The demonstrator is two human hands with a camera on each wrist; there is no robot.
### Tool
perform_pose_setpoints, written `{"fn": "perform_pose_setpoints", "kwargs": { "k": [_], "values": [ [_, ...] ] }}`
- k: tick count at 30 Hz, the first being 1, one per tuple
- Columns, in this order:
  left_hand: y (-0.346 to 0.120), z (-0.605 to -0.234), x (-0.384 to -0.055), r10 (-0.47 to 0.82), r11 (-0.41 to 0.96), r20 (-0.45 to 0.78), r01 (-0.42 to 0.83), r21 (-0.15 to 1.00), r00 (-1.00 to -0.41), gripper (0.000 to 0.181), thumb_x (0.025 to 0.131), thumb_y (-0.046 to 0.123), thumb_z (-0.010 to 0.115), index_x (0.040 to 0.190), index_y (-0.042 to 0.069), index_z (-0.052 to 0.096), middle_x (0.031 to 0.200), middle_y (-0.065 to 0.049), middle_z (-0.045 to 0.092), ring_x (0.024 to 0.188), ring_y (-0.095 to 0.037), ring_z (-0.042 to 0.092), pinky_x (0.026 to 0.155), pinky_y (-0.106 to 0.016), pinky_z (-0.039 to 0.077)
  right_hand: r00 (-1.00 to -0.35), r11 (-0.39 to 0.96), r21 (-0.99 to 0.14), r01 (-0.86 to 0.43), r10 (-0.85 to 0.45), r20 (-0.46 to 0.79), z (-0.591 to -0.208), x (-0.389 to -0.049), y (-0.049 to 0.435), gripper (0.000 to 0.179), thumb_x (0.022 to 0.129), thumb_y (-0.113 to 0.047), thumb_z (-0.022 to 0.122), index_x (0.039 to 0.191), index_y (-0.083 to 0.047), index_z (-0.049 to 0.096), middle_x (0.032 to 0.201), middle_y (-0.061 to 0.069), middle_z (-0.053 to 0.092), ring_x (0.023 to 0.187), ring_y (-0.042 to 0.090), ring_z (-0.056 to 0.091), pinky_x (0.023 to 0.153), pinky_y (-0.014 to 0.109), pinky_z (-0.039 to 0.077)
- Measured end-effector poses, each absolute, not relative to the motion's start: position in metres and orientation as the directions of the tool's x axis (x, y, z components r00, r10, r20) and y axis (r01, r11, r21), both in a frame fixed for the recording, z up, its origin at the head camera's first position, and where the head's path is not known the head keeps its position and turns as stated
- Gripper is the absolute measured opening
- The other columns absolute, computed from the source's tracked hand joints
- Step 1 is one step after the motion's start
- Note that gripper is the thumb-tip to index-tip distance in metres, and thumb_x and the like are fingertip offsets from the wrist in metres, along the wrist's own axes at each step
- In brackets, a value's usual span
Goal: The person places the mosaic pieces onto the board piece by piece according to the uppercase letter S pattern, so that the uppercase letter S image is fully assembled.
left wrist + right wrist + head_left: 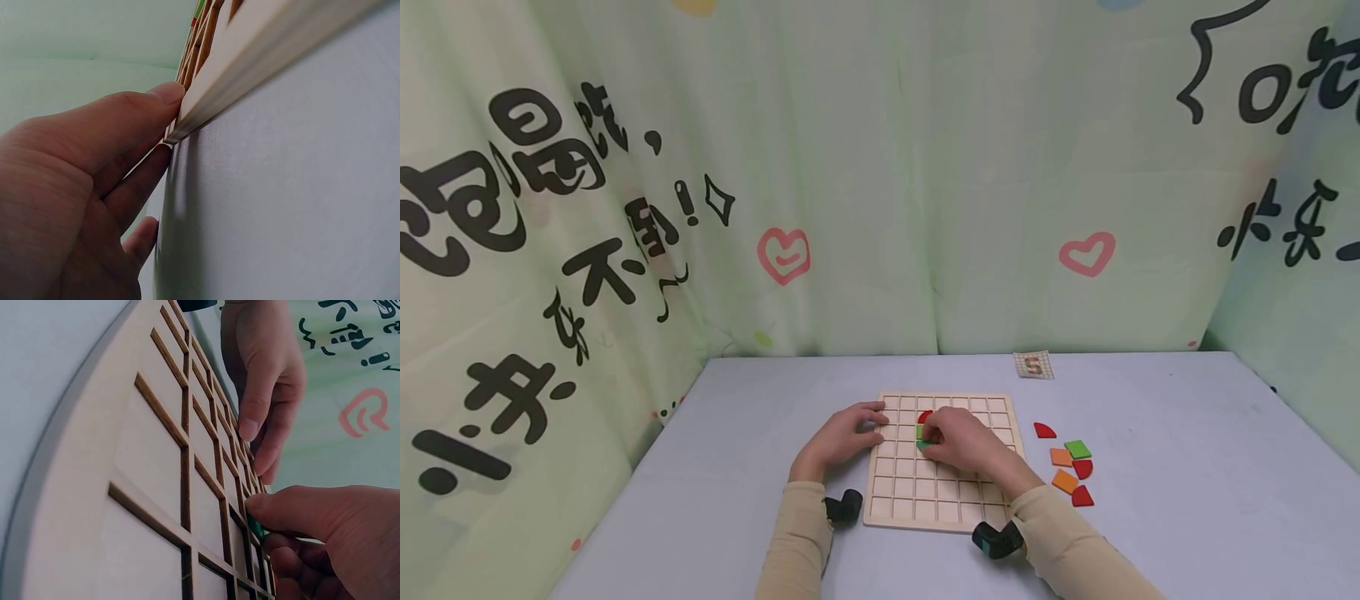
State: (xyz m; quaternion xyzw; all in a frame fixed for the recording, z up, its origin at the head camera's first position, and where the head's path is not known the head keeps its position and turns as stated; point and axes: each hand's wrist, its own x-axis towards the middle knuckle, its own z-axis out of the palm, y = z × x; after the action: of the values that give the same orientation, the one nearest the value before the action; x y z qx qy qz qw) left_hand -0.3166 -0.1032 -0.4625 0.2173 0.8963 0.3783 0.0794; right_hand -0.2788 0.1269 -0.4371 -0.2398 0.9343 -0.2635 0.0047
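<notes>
A pale wooden grid board point(902, 508) lies on the table. My left hand point(841, 437) is at its left side, thumb and fingertips touching the frame; in the left wrist view the thumb point(167, 94) rests on the edge. Over the upper middle of the board, my right hand point(962, 440) pinches a dark green piece point(255, 527) between thumb and finger, down at the cells. Its shape is mostly hidden. Beside these fingers a red piece point(924, 415) and a light green piece point(919, 432) sit in the grid, both partly covered.
Right of the board lie loose pieces: a red quarter-round point(1044, 430), a light green square point(1078, 449), an orange square point(1064, 481) and several others. A small printed card point(1033, 365) lies near the table's back edge. A printed curtain point(932, 183) hangs behind.
</notes>
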Motion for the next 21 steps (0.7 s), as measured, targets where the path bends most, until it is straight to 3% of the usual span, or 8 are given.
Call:
{"fn": "perform_pose_setpoints", "kwargs": {
  "k": [7, 12, 21],
  "values": [
    [-0.103, -0.463, -0.317, 0.447, 0.622, 0.015, 0.323, 0.713, -0.894, 0.026, 0.091, 0.013, 0.067, 0.116, 0.007, 0.069, 0.145, -0.005, 0.05, 0.14, -0.027, 0.038, 0.115, -0.046, 0.03, -0.891, 0.745, -0.503, -0.437, -0.435, 0.13, -0.437, -0.276, 0.127, 0.007, 0.083, -0.01, 0.075, 0.085, -0.008, 0.069, 0.075, -0.005, 0.057, 0.069, 0.012, 0.049, 0.066, 0.029, 0.047],
    [-0.102, -0.463, -0.317, 0.445, 0.627, 0.007, 0.317, 0.712, -0.896, 0.026, 0.092, 0.014, 0.067, 0.116, 0.007, 0.069, 0.146, -0.004, 0.05, 0.14, -0.028, 0.037, 0.115, -0.047, 0.03, -0.924, 0.752, -0.554, -0.357, -0.371, 0.092, -0.43, -0.275, 0.136, 0.008, 0.085, -0.014, 0.074, 0.088, -0.009, 0.069, 0.079, -0.005, 0.058, 0.073, 0.013, 0.051, 0.068, 0.03, 0.048],
    [-0.103, -0.464, -0.317, 0.448, 0.637, 0.012, 0.328, 0.697, -0.894, 0.025, 0.092, 0.014, 0.067, 0.116, 0.007, 0.069, 0.146, -0.005, 0.05, 0.14, -0.028, 0.037, 0.115, -0.046, 0.031, -0.971, 0.767, -0.598, -0.234, -0.218, 0.1, -0.411, -0.273, 0.202, 0.017, 0.092, -0.021, 0.067, 0.101, -0.007, 0.069, 0.092, 0.001, 0.065, 0.085, 0.018, 0.059, 0.075, 0.036, 0.054]
  ]
}}
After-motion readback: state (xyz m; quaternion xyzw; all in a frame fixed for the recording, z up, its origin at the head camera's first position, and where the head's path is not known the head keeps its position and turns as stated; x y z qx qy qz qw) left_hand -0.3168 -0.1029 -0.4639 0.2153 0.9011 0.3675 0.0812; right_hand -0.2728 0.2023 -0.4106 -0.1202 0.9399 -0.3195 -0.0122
